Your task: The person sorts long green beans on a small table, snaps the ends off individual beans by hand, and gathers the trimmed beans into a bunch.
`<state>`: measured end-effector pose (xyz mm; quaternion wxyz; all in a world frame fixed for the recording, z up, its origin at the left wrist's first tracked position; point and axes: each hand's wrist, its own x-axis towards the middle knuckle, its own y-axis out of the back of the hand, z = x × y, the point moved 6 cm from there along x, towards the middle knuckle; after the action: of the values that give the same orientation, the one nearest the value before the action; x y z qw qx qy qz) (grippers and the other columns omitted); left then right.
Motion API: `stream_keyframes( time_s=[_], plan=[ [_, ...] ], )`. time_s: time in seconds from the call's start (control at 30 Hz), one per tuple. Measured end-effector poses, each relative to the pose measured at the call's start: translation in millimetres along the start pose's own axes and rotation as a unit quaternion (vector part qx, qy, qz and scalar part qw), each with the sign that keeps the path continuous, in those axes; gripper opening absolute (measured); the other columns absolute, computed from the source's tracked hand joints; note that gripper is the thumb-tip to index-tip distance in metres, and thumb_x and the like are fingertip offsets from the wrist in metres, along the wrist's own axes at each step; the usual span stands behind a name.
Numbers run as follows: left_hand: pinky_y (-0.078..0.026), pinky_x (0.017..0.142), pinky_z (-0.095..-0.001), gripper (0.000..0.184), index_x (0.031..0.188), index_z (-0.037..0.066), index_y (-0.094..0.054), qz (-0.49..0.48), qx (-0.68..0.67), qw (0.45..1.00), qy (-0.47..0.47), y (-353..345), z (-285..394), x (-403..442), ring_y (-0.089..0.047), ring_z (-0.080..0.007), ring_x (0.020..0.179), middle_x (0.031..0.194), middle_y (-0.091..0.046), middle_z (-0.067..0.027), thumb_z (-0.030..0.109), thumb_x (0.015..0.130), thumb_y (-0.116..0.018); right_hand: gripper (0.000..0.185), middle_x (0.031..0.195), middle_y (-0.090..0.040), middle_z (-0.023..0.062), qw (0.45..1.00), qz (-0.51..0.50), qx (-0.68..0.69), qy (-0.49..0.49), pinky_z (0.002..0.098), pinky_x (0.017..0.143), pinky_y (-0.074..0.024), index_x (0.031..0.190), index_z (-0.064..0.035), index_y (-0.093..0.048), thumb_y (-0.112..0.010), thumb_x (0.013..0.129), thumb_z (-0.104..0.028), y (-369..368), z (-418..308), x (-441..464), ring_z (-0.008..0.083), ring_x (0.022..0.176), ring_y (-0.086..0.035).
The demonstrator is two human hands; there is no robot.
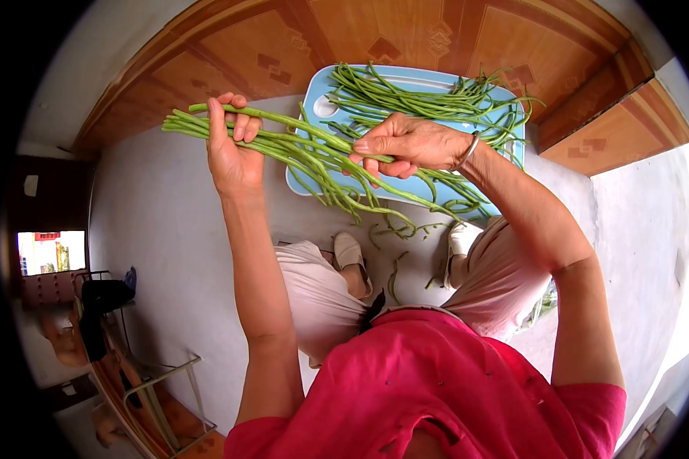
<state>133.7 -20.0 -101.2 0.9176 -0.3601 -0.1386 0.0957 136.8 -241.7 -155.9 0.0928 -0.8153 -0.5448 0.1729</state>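
A bunch of long green beans [295,153] stretches between my hands, above the floor and the near edge of a blue tray table. My left hand [236,141] is closed round the bunch near its left end, with the stem ends sticking out beyond the fingers. Farther right, my right hand [406,145], with a bangle on the wrist, pinches some of the beans between thumb and fingers. The loose ends of the bunch droop to the right, below that hand. Behind it, a larger pile of long beans [406,96] lies on the blue tray table [318,180].
Bean scraps [394,275] lie on the pale floor [161,206] between my shoes. Wooden panelling [406,34] stands behind the tray table. A metal-framed piece of furniture [168,375] is at the lower left.
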Motion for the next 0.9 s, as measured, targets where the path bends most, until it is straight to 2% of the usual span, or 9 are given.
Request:
stream_keyframes(
  time_s=[0.13,0.23,0.27,0.3,0.33,0.4,0.53,0.77,0.9],
  plan=[
    [-0.036,0.058,-0.0244,0.027,0.094,0.003,-0.054,0.043,-0.004,0.998,-0.043,25.8,23.2,4.5,-0.037,-0.0099,0.064,0.085,-0.052,-0.0053,0.028,0.098,-0.047,0.035,0.068,-0.062,0.0024,0.999,-0.014,-0.051,0.0,0.0192,0.043,-0.032,0.101,-0.0003,-0.068,-0.056,0.093,-0.032,18.1,4.6,-13.9,0.0032,0.046,-0.037],
    [-0.041,0.067,-0.0286,0.027,0.09,0.003,-0.052,0.117,-0.017,0.99,-0.073,40.7,36.0,3.2,-0.044,-0.0148,0.073,0.08,-0.049,-0.0051,0.027,0.098,-0.045,0.033,0.073,-0.065,0.0047,0.998,-0.017,-0.057,-0.001,0.0186,0.041,-0.0368,0.09,0.0008,-0.069,-0.056,0.094,-0.03,39.2,12.8,-23.9,0.0022,0.046,-0.042],
    [-0.042,0.068,-0.0296,0.027,0.089,0.003,-0.051,0.127,-0.047,0.988,-0.075,45.6,38.4,3.3,-0.045,-0.0157,0.074,0.079,-0.049,-0.005,0.027,0.099,-0.045,0.029,0.07,-0.063,0.0043,0.998,-0.004,-0.049,-0.037,0.0205,0.048,-0.0482,0.085,0.0016,-0.068,-0.058,0.093,-0.025,47.2,14.8,-29.6,0.0079,0.063,-0.059],
    [-0.043,0.07,-0.0305,0.026,0.088,0.003,-0.05,0.136,-0.078,0.985,-0.077,49.1,39.7,2.3,-0.046,-0.0166,0.075,0.077,-0.048,-0.0049,0.026,0.099,-0.044,0.028,0.07,-0.062,0.0045,0.999,-0.005,-0.041,-0.023,0.0229,0.052,-0.0512,0.085,0.0021,-0.068,-0.058,0.093,-0.023,52.9,17.2,-31.9,0.0111,0.072,-0.061],
    [-0.045,0.071,-0.0337,0.026,0.083,0.003,-0.048,0.242,-0.108,0.961,-0.077,38.6,39.7,-5.5,-0.046,-0.0184,0.073,0.073,-0.046,-0.0047,0.023,0.099,-0.044,0.027,0.069,-0.061,0.0048,0.999,-0.005,-0.033,-0.01,0.0253,0.056,-0.0542,0.085,0.0025,-0.068,-0.058,0.092,-0.021,59.5,23.1,-32.4,0.0144,0.081,-0.063],
    [-0.045,0.067,-0.0325,0.025,0.081,0.003,-0.045,0.255,-0.173,0.948,-0.086,43.4,42.2,-6.6,-0.045,-0.0173,0.07,0.071,-0.044,-0.0039,0.022,0.099,-0.044,0.019,0.071,-0.062,0.0073,0.999,-0.028,-0.024,-0.016,0.0366,0.07,-0.0597,0.09,0.0041,-0.068,-0.06,0.09,-0.013,72.1,32.2,-32.0,0.0238,0.11,-0.058],
    [-0.041,0.059,-0.0294,0.024,0.079,0.005,-0.042,0.106,-0.318,0.942,-0.02,59.8,52.4,1.7,-0.04,-0.0147,0.062,0.066,-0.039,-0.002,0.02,0.098,-0.044,0.015,0.075,-0.065,0.0098,0.997,0.009,0.004,-0.079,0.0389,0.07,-0.0598,0.094,0.0029,-0.068,-0.066,0.085,-0.008,97.2,53.4,-38.3,0.0232,0.102,-0.063],
    [-0.035,0.053,-0.0266,0.023,0.077,0.007,-0.039,0.076,-0.351,0.933,-0.009,60.2,54.8,-1.0,-0.035,-0.0126,0.056,0.062,-0.034,-0.0006,0.015,0.097,-0.045,0.013,0.073,-0.065,0.01,0.994,0.027,-0.04,-0.096,0.0395,0.069,-0.0601,0.093,0.0012,-0.069,-0.067,0.085,-0.009,109.6,59.0,-36.3,0.0223,0.097,-0.066],
    [-0.035,0.052,-0.0255,0.022,0.076,0.007,-0.039,0.064,-0.366,0.928,-0.007,59.1,58.6,-1.4,-0.036,-0.0121,0.055,0.061,-0.034,-0.0003,0.013,0.097,-0.045,0.02,0.073,-0.066,0.0081,0.975,0.053,-0.132,-0.171,0.0295,0.061,-0.0579,0.09,0.0007,-0.07,-0.074,0.079,-0.015,115.1,67.0,-34.3,0.0168,0.072,-0.067]
  ],
)
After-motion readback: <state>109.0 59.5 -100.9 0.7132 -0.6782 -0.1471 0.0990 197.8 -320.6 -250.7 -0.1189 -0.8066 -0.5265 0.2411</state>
